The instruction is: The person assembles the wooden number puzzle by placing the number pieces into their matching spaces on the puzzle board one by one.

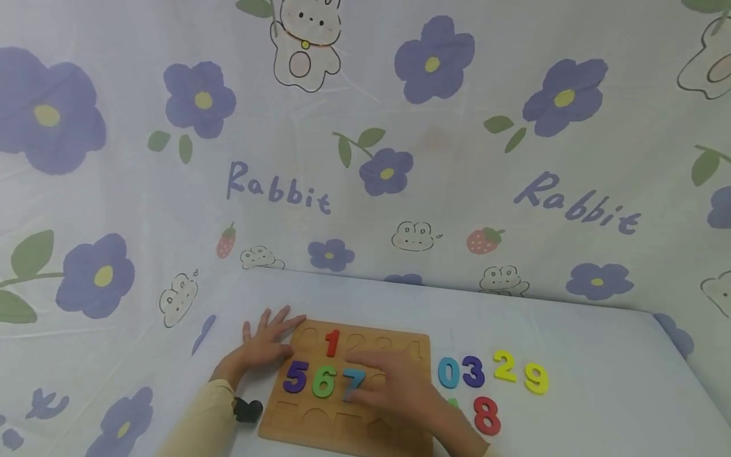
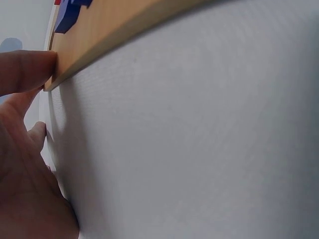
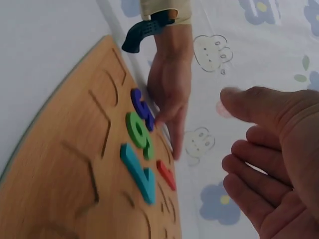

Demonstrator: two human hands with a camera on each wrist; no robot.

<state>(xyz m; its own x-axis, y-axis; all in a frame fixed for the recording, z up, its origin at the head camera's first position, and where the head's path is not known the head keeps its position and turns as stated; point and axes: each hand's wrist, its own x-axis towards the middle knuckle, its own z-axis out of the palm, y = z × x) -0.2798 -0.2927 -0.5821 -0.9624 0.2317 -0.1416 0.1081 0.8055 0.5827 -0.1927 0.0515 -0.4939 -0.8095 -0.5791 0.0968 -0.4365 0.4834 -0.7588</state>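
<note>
A wooden number board (image 1: pixel 274 426) lies on the white table. My left hand (image 1: pixel 265 339) has its fingers spread at the board's upper left corner, and its thumb (image 2: pixel 27 72) touches the edge. Over the board's right half hovers my right hand (image 1: pixel 402 384), thumb and fingers apart around the blue 7 (image 1: pixel 354 379). The right wrist view shows that hand (image 3: pixel 269 149) holding nothing, clear of the 7 (image 3: pixel 137 172). A red 1 (image 1: pixel 332 343), a purple 5 (image 1: pixel 296 377) and a green 6 (image 1: pixel 323 381) sit on the board. My right hand hides several recesses.
Right of the board lie a blue 0 (image 1: pixel 448 372), purple 3 (image 1: pixel 473 372), yellow 2 (image 1: pixel 505 366), yellow 9 (image 1: pixel 536 379) and red 8 (image 1: pixel 487 416). A green piece (image 1: pixel 454 402) is mostly hidden by my right wrist. A patterned curtain (image 1: pixel 365 127) hangs behind the table.
</note>
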